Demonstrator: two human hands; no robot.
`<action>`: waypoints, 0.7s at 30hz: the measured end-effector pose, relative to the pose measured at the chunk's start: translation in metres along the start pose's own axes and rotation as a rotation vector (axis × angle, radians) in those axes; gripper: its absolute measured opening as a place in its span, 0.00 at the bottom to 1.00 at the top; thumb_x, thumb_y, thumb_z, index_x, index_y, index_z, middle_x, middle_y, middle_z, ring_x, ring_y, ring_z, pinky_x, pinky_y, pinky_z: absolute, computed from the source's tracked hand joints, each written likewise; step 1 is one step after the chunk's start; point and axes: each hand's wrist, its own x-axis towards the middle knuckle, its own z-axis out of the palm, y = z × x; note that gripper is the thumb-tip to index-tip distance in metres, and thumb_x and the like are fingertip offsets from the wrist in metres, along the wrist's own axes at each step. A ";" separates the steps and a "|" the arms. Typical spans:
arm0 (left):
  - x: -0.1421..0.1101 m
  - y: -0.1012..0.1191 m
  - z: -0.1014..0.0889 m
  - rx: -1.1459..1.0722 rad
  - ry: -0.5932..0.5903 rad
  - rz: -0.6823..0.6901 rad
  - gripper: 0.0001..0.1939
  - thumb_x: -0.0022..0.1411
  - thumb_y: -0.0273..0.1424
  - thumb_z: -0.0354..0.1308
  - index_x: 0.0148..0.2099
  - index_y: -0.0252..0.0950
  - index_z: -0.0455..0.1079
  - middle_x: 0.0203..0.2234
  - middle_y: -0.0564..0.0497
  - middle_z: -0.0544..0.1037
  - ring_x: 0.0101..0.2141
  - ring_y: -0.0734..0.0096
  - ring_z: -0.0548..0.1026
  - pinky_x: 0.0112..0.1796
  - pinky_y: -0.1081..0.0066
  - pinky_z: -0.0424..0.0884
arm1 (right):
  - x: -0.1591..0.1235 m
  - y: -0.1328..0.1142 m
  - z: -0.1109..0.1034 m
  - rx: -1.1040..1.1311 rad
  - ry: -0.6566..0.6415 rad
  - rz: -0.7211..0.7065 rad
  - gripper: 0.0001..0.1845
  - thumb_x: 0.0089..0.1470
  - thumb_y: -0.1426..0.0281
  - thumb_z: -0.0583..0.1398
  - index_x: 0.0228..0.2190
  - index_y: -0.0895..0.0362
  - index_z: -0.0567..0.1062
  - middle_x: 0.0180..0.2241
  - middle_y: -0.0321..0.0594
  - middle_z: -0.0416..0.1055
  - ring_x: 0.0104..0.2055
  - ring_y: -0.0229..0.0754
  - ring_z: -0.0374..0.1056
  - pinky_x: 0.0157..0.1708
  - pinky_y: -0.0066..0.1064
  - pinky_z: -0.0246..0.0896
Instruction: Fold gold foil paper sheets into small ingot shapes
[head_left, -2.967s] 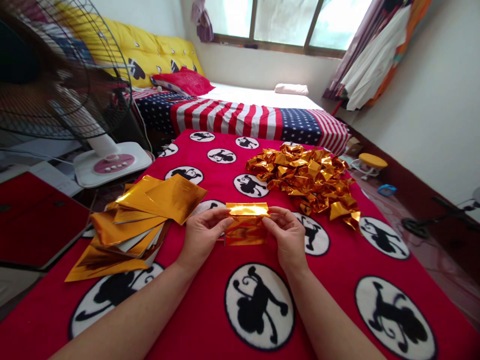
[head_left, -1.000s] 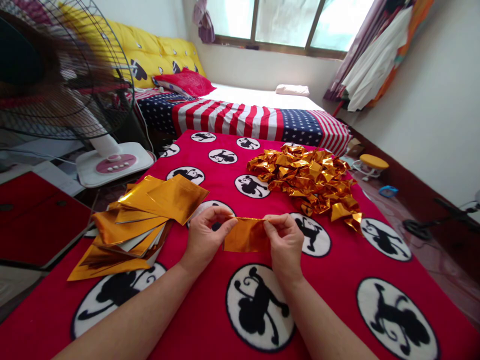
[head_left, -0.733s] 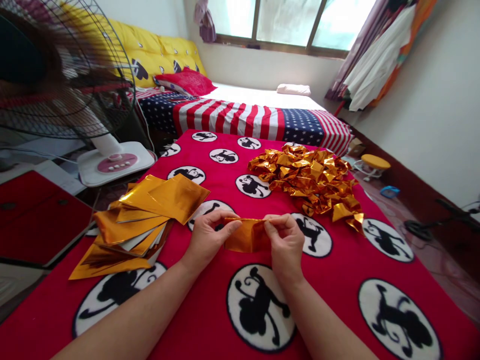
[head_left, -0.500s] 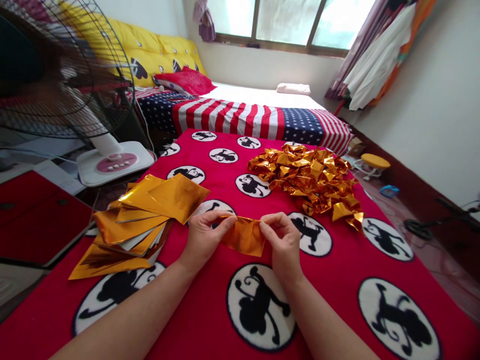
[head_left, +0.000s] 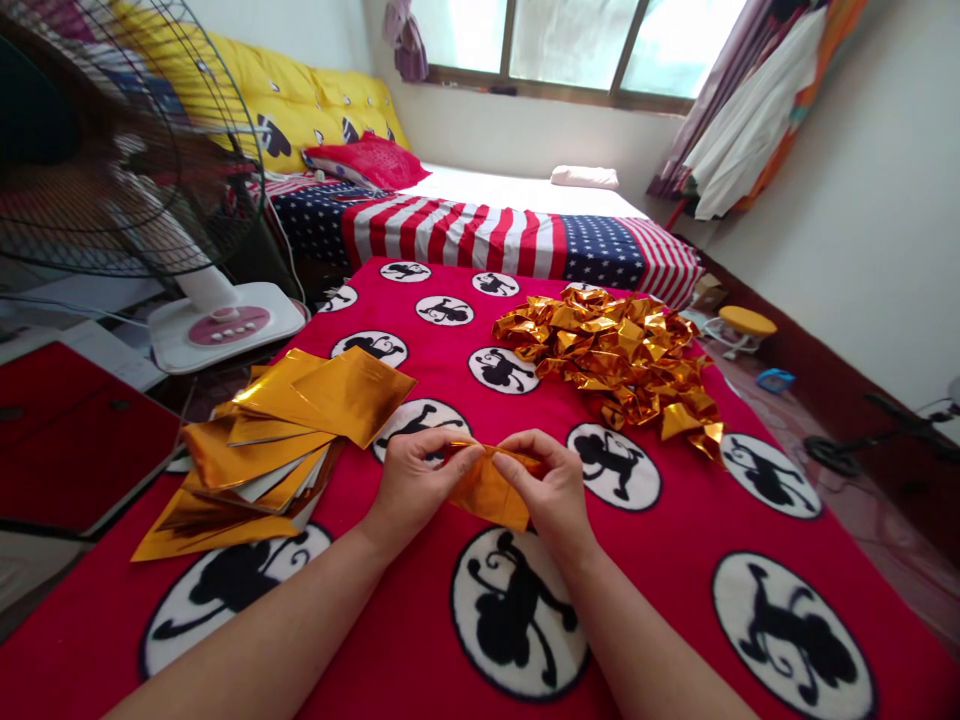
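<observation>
A sheet of gold foil paper (head_left: 491,500) is pinched along its top edge between my two hands, just over the red cloth. My left hand (head_left: 421,480) grips it with thumb and forefinger near the middle of that edge. Close beside it, my right hand (head_left: 546,482) holds the same edge, thumb on the near side. Part of the top edge is hidden by my fingers. Left of my hands lies a fanned stack of gold foil sheets (head_left: 270,450), some showing white backs. Beyond my right hand is a heap of folded gold foil pieces (head_left: 615,350).
The table's red cloth (head_left: 375,640) carries round monkey prints. A running fan (head_left: 225,320) stands at the left, above a dark red box (head_left: 75,440). Behind the table is a bed (head_left: 480,235); a yellow stool (head_left: 746,322) sits on the floor at right.
My hands have drawn closer together along the paper's top edge. The right hand moved left, and the sheet's lower part now hangs more slanted.
</observation>
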 end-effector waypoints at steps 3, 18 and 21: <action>0.000 -0.001 0.000 -0.034 -0.009 -0.033 0.07 0.55 0.32 0.63 0.30 0.34 0.79 0.25 0.49 0.81 0.25 0.71 0.76 0.27 0.77 0.72 | 0.000 0.000 0.000 -0.005 0.001 0.000 0.07 0.47 0.67 0.66 0.26 0.57 0.76 0.24 0.36 0.73 0.26 0.37 0.68 0.27 0.25 0.62; -0.002 -0.006 -0.003 -0.139 -0.064 -0.143 0.11 0.58 0.36 0.61 0.32 0.34 0.80 0.25 0.50 0.80 0.27 0.69 0.76 0.28 0.76 0.70 | 0.001 -0.001 -0.003 0.004 -0.010 0.022 0.08 0.46 0.66 0.67 0.23 0.58 0.76 0.22 0.36 0.72 0.25 0.36 0.66 0.25 0.25 0.60; -0.001 -0.005 -0.002 -0.147 -0.100 -0.128 0.09 0.55 0.35 0.64 0.32 0.34 0.79 0.24 0.50 0.80 0.26 0.70 0.75 0.27 0.77 0.70 | 0.001 -0.002 -0.002 0.011 -0.015 0.024 0.08 0.46 0.66 0.67 0.23 0.57 0.76 0.22 0.36 0.72 0.24 0.36 0.66 0.25 0.25 0.61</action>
